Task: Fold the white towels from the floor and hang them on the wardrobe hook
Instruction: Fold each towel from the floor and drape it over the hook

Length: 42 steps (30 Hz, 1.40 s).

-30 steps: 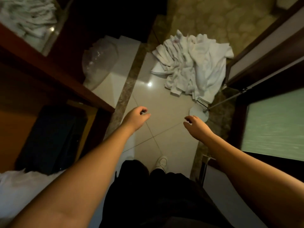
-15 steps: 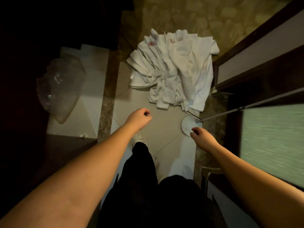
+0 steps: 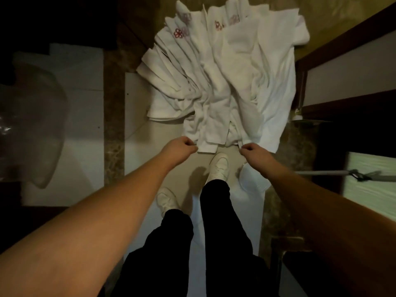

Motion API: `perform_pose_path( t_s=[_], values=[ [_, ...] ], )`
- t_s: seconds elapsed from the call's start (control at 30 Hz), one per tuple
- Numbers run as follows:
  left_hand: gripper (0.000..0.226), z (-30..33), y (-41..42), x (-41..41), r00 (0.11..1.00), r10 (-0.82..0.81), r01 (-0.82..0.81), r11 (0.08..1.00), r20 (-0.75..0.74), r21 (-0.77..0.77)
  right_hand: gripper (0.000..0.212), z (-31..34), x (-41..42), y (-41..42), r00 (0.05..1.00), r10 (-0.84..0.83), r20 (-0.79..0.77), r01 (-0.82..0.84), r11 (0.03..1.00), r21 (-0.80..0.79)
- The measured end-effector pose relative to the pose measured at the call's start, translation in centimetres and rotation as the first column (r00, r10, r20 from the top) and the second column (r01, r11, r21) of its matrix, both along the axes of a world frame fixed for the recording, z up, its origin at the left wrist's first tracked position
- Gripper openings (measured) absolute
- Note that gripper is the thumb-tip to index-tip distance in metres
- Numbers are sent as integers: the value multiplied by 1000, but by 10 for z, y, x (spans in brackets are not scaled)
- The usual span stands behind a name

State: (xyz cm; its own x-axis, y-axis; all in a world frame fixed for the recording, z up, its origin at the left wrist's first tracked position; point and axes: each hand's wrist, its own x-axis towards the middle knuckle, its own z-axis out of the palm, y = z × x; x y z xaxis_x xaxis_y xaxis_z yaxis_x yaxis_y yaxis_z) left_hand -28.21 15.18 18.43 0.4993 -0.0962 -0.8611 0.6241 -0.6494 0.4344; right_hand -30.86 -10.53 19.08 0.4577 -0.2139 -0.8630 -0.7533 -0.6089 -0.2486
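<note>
Reaching mid-frame, left hand [image 3: 180, 147] and right hand [image 3: 254, 152] are curled, maybe pinching towels [image 3: 218, 82]; I cannot tell. Soft, limp cloth; better grasp two corners.

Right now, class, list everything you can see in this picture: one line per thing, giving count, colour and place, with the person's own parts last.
Towels: a heap, count unclear, white with red flower marks on some, on the floor ahead.
Floor: pale tiles with a brown marble strip at left.
Plastic bag: one, clear, crumpled, on the floor far left.
Round pale object: one, on the floor under the right wrist; what it is cannot be told.
Metal rod: one, grey, at right.
Shoes: two, white.
Trouser legs: two, black.
Left hand: fingers curled, at the heap's near edge.
Right hand: fingers curled, at the heap's near edge.
</note>
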Motion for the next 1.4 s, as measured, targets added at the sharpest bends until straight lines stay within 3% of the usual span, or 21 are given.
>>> perform_pose_path(
  t_s=[0.23,0.33,0.43,0.5,0.57,0.67,0.77,0.83,0.93,1.03,1.07,1.23,1.4],
  values=[
    [24,-142,-52,-12,951,185,-185,983,-249,23,24,-151,14,-25,951,-176,-254,216,967,137],
    [38,-195,-69,-13,960,177,-167,984,-215,63,34,-208,8,-31,975,13,-222,19,989,145],
    [54,-242,-82,-12,994,-110,108,984,9,140,47,-257,0,-32,942,332,40,-332,943,-2],
    [50,-269,-87,-12,915,-344,302,931,211,206,58,-282,-1,-31,843,506,182,-500,862,-79],
    [55,-291,-89,-11,788,-529,452,845,316,285,72,-305,1,-31,737,634,233,-619,772,-142],
    [60,-315,-89,-9,685,-661,548,745,308,379,88,-329,3,-33,663,717,216,-692,697,-189],
    [38,-326,-90,-3,637,-666,506,741,388,442,87,-340,4,-33,643,738,204,-698,675,-240],
    [28,-327,-89,3,636,-634,493,772,440,400,81,-341,5,-31,666,717,206,-672,696,-253],
    [26,-319,-86,13,759,-503,447,864,413,231,72,-331,7,-25,726,641,249,-605,767,-212],
    [15,-290,-80,20,976,-121,127,992,180,-22,54,-309,10,-23,761,560,327,-532,828,-177],
    [10,-277,-77,20,998,23,-17,995,60,-98,49,-300,11,-22,768,535,353,-512,843,-165],
    [9,-210,-59,24,956,201,-251,937,-214,-243,32,-231,20,-18,870,337,360,-392,916,91],
    [13,-136,-49,27,916,257,-348,891,-307,-292,27,-154,34,-7,849,452,274,-482,874,53]
  ],
)
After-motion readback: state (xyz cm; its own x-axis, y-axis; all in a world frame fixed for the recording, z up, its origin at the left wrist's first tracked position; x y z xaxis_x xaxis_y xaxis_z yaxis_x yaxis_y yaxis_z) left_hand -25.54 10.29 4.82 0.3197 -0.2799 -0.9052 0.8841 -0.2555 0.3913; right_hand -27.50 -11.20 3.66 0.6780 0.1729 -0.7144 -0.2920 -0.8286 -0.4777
